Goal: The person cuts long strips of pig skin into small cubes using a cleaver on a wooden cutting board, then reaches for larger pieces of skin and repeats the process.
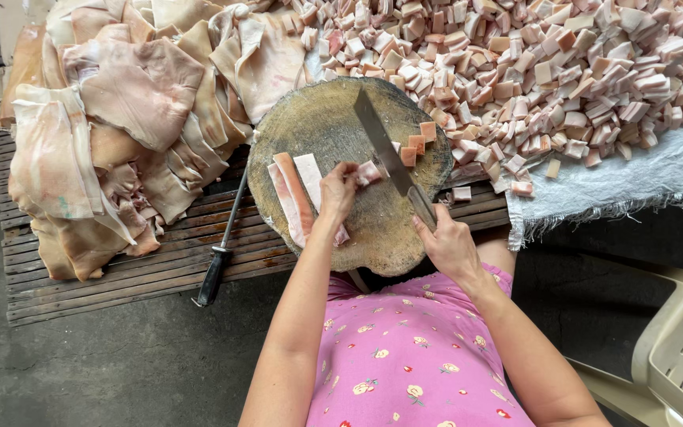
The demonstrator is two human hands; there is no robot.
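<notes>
On the round chopping block, the left hand pinches a meat strip while the right hand grips the knife near the block's right edge.

Single head view, steep downward look, close over round chopping block, forearms in frame.
</notes>
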